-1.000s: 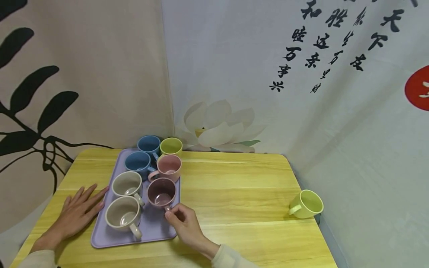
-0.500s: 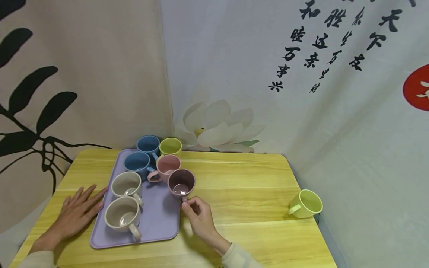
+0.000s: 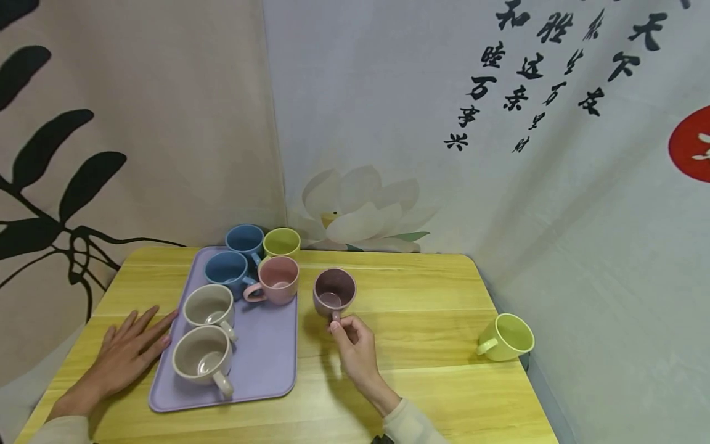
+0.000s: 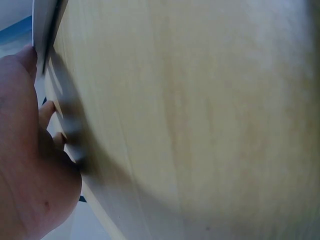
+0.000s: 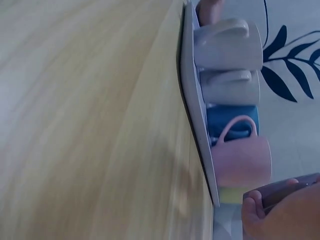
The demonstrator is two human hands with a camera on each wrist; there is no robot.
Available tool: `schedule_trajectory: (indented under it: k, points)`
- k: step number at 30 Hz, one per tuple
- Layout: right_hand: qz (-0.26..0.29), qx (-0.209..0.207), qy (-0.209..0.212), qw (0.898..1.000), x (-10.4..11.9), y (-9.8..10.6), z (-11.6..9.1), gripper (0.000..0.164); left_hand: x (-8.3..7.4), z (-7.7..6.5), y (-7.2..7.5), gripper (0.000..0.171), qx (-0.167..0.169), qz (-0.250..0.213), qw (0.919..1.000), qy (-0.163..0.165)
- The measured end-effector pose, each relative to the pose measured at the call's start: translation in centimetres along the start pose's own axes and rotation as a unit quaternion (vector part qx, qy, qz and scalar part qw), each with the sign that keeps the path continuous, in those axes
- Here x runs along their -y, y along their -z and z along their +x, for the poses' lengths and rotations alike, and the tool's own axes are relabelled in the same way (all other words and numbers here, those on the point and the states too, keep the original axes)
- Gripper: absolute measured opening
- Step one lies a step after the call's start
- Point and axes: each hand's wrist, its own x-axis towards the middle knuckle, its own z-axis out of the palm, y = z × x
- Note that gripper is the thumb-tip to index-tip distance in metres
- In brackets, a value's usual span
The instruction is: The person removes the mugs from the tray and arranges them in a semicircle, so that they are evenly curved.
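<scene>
In the head view my right hand (image 3: 357,354) pinches the handle of a dark purple mug (image 3: 334,291), held over the wooden table to the right of the lilac tray (image 3: 266,364). The right wrist view shows the same hand (image 5: 285,212) at lower right, its fingers at that mug. My left hand (image 3: 130,354) lies with fingers spread on the table, fingertips at the tray's left edge. On the tray stand two white mugs (image 3: 202,353), two blue mugs (image 3: 226,269), a pink mug (image 3: 279,280) and a yellow-green mug (image 3: 283,242).
A second yellow-green mug (image 3: 506,337) stands at the right edge of the wooden table (image 3: 432,296). Behind the table hangs a pale cloth (image 3: 377,111) with dark lettering, a lotus and leaves printed on it.
The right hand has carried the dark purple mug from the tray's front right, up and to the right, past the tray's edge. The left hand has stayed in place.
</scene>
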Motion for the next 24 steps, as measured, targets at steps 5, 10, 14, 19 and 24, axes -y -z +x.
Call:
schedule_trajectory:
  k: [5, 10, 14, 19, 24]
  points:
    - [0.001, -0.034, -0.022, 0.999, 0.1, 1.3, 0.3, 0.02, 0.0, 0.0, 0.0, 0.062, -0.002, -0.001, 1.0, -0.002]
    - [0.013, -0.071, -0.03, 0.997, 0.0, 2.5, 0.4, 0.018, 0.1, 0.0, 0.0, 0.062, 0.0, -0.001, 1.0, -0.003]
    - [0.016, -0.096, -0.031, 0.995, -0.2, 3.6, 0.7, 0.018, 0.1, 0.0, 0.0, 0.062, 0.001, 0.001, 1.0, -0.002]
    - [0.005, -0.122, -0.024, 0.992, -0.3, 4.9, 0.8, 0.02, 0.1, 0.0, 0.0, 0.062, -0.003, 0.003, 1.0, -0.002]
    - [-0.006, -0.15, -0.025, 0.988, -0.4, 6.0, 0.9, 0.021, 0.0, -0.1, 0.1, 0.062, -0.003, -0.001, 1.0, -0.001]
